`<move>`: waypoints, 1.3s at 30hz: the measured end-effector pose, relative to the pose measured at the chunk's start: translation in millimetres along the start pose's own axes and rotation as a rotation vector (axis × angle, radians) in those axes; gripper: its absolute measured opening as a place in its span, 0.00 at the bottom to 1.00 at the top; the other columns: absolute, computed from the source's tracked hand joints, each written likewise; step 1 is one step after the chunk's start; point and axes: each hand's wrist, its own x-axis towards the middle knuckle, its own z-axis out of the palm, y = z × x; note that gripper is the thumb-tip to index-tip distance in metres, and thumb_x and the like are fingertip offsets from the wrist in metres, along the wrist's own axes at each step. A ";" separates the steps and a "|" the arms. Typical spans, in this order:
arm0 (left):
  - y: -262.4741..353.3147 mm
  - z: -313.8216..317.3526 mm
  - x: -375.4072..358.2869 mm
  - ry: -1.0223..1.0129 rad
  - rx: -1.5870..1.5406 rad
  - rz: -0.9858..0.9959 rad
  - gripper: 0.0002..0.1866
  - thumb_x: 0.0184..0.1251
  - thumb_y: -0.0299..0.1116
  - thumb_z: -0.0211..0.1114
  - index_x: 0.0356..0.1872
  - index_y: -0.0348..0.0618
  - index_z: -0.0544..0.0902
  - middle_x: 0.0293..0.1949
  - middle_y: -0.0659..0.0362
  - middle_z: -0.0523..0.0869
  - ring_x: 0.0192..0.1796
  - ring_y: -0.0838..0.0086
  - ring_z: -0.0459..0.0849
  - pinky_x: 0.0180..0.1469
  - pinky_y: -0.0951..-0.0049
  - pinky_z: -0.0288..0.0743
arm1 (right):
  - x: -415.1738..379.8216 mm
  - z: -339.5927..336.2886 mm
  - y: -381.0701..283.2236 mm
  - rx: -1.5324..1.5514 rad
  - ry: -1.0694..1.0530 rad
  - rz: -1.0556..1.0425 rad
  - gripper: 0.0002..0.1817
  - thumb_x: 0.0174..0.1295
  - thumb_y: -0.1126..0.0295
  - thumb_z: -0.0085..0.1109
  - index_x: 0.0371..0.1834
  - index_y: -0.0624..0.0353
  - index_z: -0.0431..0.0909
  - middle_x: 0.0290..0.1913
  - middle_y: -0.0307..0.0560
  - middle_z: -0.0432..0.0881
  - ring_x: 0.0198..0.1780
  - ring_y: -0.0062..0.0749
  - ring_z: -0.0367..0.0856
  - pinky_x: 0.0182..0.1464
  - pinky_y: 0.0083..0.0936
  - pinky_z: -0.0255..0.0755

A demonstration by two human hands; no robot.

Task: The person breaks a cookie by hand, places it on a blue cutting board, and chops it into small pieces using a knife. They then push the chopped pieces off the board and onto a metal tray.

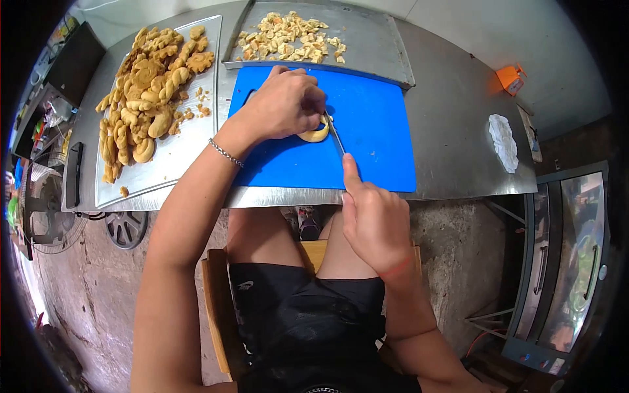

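Cookie (pixel 316 135) is partly hidden by the left hand (pixel 285 101), whose grip I cannot tell; right hand (pixel 377 219) clamps a knife (pixel 336 137)

The single view looks from the person's head, forward and steeply down, over the black shorts (pixel 308 308) at the bottom and across the metal table (pixel 452 137) to the wall (pixel 498 33) at the top. It sits near enough that the blue board (pixel 373 144) shows whole in outline (the wide, rounded picture bends straight edges), partly behind the forearm.
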 end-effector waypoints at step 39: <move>7.3 -18.6 1.2 -0.010 0.036 -0.223 0.12 0.59 0.37 0.84 0.40 0.43 0.97 0.37 0.57 0.97 0.48 0.59 0.91 0.70 0.54 0.77 | -30.0 -13.1 -3.8 0.055 -0.020 0.034 0.35 0.76 0.73 0.68 0.88 0.62 0.79 0.39 0.59 0.93 0.38 0.62 0.95 0.44 0.57 0.87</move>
